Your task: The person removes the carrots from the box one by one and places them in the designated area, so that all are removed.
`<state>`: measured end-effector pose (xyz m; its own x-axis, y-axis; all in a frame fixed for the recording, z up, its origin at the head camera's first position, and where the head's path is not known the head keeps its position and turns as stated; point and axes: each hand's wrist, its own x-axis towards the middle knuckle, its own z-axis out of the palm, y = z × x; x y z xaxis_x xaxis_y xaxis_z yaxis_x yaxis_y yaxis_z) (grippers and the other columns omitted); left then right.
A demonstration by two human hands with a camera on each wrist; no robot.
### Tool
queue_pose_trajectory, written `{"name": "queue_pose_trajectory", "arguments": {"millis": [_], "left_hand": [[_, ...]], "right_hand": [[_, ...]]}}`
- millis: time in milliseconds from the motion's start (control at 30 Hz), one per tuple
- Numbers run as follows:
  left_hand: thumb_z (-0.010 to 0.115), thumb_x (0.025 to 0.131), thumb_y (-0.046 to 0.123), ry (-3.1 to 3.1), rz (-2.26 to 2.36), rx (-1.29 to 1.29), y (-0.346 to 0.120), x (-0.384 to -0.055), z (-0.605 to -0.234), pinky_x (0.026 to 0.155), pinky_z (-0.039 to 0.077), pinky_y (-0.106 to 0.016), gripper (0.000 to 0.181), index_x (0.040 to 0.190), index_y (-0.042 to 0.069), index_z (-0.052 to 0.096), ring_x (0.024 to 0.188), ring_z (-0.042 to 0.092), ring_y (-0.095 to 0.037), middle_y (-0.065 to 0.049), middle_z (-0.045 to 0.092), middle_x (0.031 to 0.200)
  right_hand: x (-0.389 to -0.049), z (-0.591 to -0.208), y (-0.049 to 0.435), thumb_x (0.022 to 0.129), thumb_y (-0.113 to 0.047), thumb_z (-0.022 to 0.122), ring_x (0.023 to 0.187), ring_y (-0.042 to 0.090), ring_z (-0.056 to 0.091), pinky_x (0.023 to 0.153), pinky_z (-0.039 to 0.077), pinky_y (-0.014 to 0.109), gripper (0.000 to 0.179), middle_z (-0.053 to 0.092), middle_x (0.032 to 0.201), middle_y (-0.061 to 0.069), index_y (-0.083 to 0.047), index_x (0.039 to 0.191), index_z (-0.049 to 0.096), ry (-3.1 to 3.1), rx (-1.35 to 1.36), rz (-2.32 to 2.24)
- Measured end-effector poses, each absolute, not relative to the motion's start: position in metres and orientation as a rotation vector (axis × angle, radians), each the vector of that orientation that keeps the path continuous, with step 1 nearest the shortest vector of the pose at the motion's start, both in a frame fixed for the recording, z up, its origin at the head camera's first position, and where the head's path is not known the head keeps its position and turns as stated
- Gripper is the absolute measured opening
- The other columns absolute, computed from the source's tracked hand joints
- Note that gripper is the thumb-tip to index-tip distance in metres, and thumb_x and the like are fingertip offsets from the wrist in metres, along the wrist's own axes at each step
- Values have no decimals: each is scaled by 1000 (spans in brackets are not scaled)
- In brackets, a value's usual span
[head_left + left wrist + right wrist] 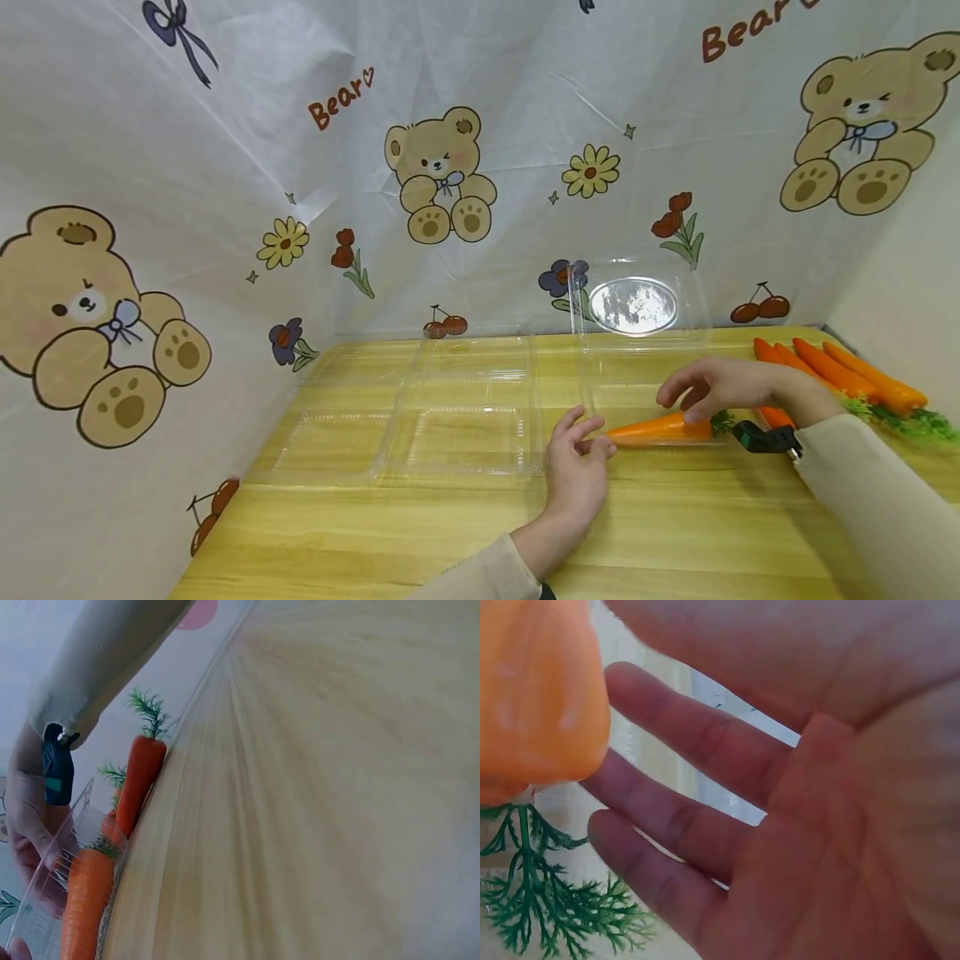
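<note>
An orange toy carrot (pixel 652 430) lies lengthwise along the front of a clear plastic container (pixel 611 392), its green leafy top to the right. My left hand (pixel 577 467) holds the container's front left corner between thumb and fingers, right by the carrot's tip. Over the carrot's thick end is my right hand (pixel 731 390), thumb against it and the other fingers loosely bent above. In the right wrist view, the right fingers (pixel 697 742) are spread and nearly straight, their tips close to the carrot (pixel 540 697). Most of the left hand is outside the left wrist view.
Several more carrots (pixel 855 375) lie at the table's right end by the wall. Two clear plastic containers (pixel 472 425) (pixel 330 442) stand side by side on the left. The right container's lid (pixel 637 304) stands raised against the bear-print cloth (pixel 450 275) behind the wooden table (pixel 375 533).
</note>
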<state>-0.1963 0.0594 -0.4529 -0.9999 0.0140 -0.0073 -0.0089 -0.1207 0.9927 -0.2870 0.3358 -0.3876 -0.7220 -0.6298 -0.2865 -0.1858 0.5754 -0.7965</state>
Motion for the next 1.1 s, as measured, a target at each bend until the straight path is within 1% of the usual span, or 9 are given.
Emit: {"name": "queue_pose_trajectory", "arguments": {"millis": [200,400,533,800,900,1033,1100], "left_hand": [[62,95,-6,2070,2346,4,61,-196,-452,82,64,-37,26,111,9,76,89,67,-14,3,50,151],[61,93,-7,2080,2356,15,62,-195,-452,81,64,-37,28,108,10,77,88,67,-14,1,51,150],[61,93,-7,2082,2357,24,62,-195,-453,80,64,-36,28,109,10,77,87,68,-14,1,51,150],[60,94,-8,2064,2375,18,62,-196,-453,82,64,-38,28,110,8,76,88,67,-15,0,51,150],[61,94,-8,2071,2375,22,62,-196,-454,79,64,-33,27,112,5,76,87,68,-14,1,51,150],[62,93,-7,2105,2371,47,61,-196,-455,72,60,-20,25,113,2,76,84,70,-11,-2,52,150],[63,93,-7,2120,2368,61,61,-197,-455,69,58,-17,25,113,1,76,83,70,-10,-3,52,150]], "right_hand": [[-291,-391,334,92,-11,76,121,40,60,91,59,22,45,64,133,22,2,133,63,2226,-609,-1003],[-295,-397,330,86,-8,81,112,33,64,85,61,25,49,66,128,19,-1,131,65,2232,-559,-964],[-295,-400,328,81,-5,83,109,32,64,83,61,26,51,67,124,17,-1,129,66,2245,-552,-951],[-296,-402,324,80,-4,84,105,29,64,82,60,26,50,68,119,15,-1,127,67,2270,-537,-942],[-298,-402,324,80,-4,83,104,27,64,82,60,27,48,67,118,13,-2,126,68,2286,-533,-922],[-299,-403,322,79,-6,84,103,24,61,84,58,30,47,68,119,7,-9,123,70,2355,-522,-843],[-300,-404,320,78,-7,85,104,24,59,87,57,33,46,67,119,5,-13,121,72,2390,-512,-802]]}}
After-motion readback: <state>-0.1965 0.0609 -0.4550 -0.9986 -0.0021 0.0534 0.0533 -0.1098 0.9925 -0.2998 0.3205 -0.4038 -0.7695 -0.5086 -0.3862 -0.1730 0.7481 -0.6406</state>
